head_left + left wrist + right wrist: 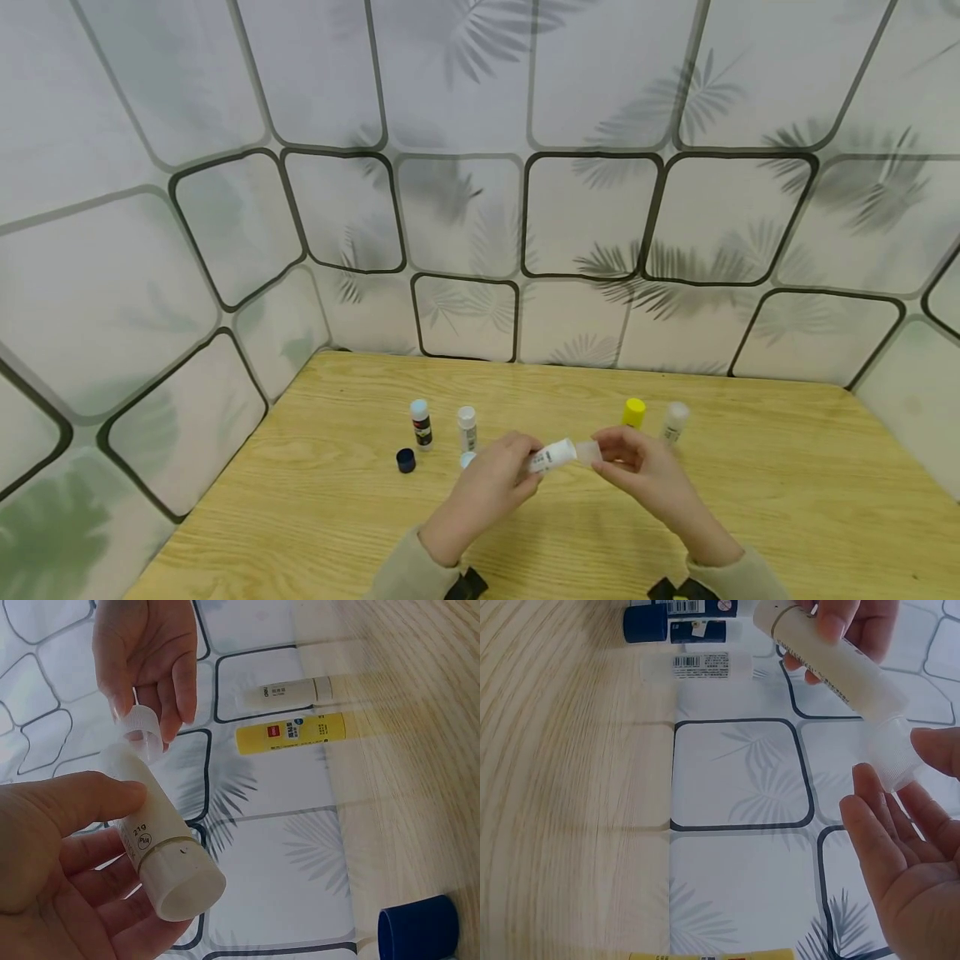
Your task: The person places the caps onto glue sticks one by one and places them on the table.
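Hand (L) point(489, 483) gripping white tube point(553, 456), fingers point(101, 879) curled round, R hand point(648, 475) pinching clear cap point(588, 452) nr tip

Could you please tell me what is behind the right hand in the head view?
Beyond the right hand stand a yellow tube and a whitish tube; the hand covers the yellow tube's lower part.
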The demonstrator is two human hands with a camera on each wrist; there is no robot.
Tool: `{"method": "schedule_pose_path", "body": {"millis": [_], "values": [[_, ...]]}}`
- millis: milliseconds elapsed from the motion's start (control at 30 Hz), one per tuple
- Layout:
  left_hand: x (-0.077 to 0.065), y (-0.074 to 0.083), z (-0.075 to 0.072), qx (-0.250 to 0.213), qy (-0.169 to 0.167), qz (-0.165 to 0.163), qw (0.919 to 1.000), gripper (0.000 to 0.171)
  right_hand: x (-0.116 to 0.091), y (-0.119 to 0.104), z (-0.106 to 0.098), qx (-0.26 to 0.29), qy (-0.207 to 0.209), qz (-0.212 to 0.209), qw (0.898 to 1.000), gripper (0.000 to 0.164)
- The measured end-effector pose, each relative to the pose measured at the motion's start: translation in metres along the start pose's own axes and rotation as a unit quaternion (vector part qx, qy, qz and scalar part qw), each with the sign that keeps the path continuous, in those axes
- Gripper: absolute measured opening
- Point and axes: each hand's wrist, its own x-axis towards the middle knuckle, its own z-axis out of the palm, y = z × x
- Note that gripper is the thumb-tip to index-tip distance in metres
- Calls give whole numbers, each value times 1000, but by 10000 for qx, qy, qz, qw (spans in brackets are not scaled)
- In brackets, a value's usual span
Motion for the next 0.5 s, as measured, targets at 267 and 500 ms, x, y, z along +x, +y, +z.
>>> {"method": "schedule_pose_path", "body": {"millis": [267, 500], "values": [[0, 1, 1, -2, -101, 38, 9999, 25, 0, 0, 0, 176, -187, -134, 9996, 31], [0, 0, 1, 38, -143, 61, 9999, 26, -1, -1, 0, 217, -232, -213, 9993, 30]]}}
